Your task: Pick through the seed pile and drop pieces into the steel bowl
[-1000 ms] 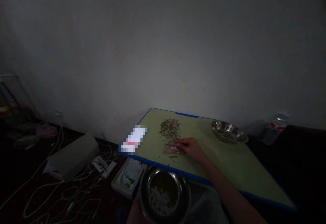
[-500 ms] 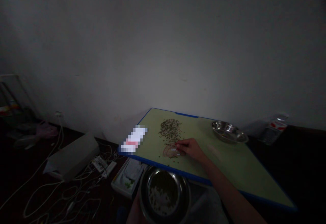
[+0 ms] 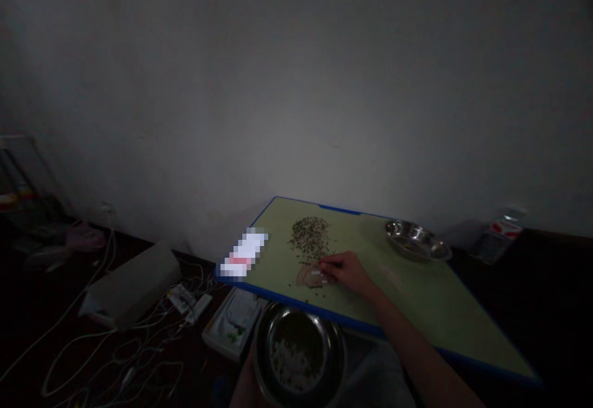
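Observation:
My right hand is closed in a pinch on a clear half-round protractor with reddish markings, held low at the table top. A loose patch of small dark beans or seeds is spread just beyond it, and a few stray ones lie around the protractor. Below the table's near edge a steel bowl contains more small grains, dark and pale. My left hand is at the bowl's left side, holding it from underneath; its fingers are hidden by the bowl.
The pale green table has a blue rim. A second steel bowl stands at its back right, and a blurred-out bright phone-like rectangle lies at its left. Loose cables, a box and a white tray are on the floor.
Almost nothing differs. My right hand and the protractor show at most a tiny shift, and the bowl stays in place.

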Available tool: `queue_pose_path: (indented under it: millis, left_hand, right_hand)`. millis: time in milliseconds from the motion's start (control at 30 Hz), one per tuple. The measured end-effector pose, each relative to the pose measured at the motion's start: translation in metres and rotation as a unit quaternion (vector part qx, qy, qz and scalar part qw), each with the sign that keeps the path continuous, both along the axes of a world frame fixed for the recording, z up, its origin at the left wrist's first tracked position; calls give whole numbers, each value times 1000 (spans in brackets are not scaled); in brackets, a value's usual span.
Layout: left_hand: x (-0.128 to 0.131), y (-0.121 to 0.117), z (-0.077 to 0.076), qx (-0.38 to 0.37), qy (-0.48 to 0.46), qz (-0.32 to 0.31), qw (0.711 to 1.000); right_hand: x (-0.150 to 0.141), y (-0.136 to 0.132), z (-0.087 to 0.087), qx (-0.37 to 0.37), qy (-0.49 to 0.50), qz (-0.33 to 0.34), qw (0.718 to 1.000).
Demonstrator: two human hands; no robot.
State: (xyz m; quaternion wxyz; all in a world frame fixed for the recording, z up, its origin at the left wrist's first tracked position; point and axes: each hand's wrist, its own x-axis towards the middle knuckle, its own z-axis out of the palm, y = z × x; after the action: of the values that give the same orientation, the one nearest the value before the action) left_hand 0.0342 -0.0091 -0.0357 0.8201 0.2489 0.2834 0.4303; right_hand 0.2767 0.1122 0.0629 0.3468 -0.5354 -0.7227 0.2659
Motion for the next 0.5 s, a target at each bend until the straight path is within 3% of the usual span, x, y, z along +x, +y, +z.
queue_pose_path:
  millis: [200,300,500]
  left_hand:
    - [2,-2,14,-63,-56,-69,994]
    - [3,-3,23,-58,-42,-60,996]
    - [1,-3,13,-77,-45,-38,995]
  right_hand:
    - [0,0,-2,-12,33,-1,999]
    - [0,0,-1,-29,36,4,999]
    - [0,0,-1,-5,-2,-18,1000]
